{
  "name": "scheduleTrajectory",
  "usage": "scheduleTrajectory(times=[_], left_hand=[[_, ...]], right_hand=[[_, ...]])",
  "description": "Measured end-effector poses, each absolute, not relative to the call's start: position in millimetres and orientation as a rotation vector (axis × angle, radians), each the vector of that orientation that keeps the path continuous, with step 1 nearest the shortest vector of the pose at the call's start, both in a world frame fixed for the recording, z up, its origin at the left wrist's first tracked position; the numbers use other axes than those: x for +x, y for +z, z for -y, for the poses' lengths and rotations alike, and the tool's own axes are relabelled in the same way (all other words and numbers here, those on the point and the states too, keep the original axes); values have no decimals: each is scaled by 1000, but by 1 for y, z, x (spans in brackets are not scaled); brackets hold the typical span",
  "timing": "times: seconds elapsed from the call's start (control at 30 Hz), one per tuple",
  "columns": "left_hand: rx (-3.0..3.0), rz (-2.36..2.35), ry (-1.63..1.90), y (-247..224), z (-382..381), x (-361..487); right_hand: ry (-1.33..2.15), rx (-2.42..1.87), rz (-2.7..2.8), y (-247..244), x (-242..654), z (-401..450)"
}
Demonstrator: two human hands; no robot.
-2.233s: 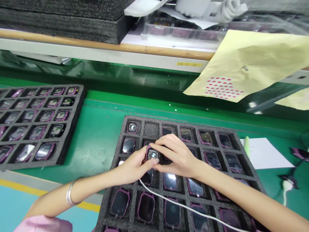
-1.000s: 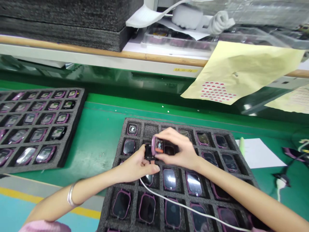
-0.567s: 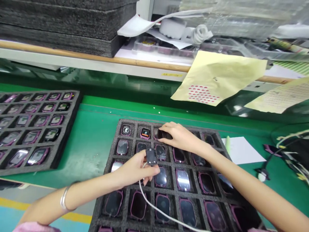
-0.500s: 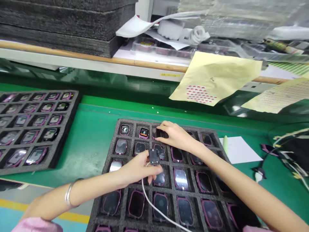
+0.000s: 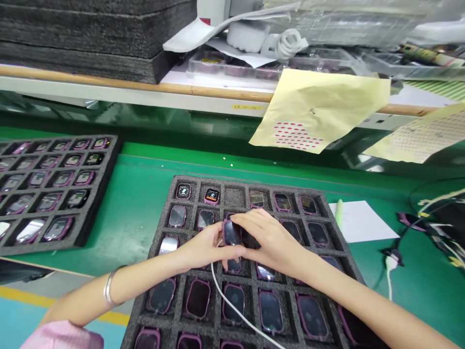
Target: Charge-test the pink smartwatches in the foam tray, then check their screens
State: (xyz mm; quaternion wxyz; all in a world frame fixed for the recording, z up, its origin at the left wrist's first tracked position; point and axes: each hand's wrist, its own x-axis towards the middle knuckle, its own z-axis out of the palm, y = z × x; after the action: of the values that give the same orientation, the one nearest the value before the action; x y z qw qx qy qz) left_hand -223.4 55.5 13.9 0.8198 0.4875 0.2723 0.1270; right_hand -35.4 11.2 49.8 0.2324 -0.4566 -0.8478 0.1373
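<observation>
The white cable curves over the nearer pockets of the foam tray and runs up into the left hand; its end is hidden. That hand is clamped on the left and lower edges of a smartwatch, while the right hand pinches its other side. The smartwatch is raised above the tray, tilted, its screen dark. The step in hand looks like mating its back to the cable's end, though contact cannot be seen. The next move seems to call for squaring the two and pressing evenly, without dragging the cable. Beyond, in the tray's far row, two watches with lit faces sit at the left end. The tray rests on the green tabletop.
</observation>
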Motion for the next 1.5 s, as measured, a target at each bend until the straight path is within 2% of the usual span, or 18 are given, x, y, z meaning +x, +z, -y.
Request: scheduleTrajectory(times=[0.2, 0.5, 0.8, 1.5], left_hand=[[1038, -616, 372, 6, -47, -216], [1122, -635, 304, 5, -46, -223], [1240, -658, 417, 3, -45, -224], [1270, -631, 357, 5, -46, -224]], right_hand=[[211, -1251, 2428, 44, -37, -6], [420, -1169, 2233, 21, -35, -2], [388, -1147, 2214, 22, -37, 0], [285, -1144, 2268, 25, -38, 0]])
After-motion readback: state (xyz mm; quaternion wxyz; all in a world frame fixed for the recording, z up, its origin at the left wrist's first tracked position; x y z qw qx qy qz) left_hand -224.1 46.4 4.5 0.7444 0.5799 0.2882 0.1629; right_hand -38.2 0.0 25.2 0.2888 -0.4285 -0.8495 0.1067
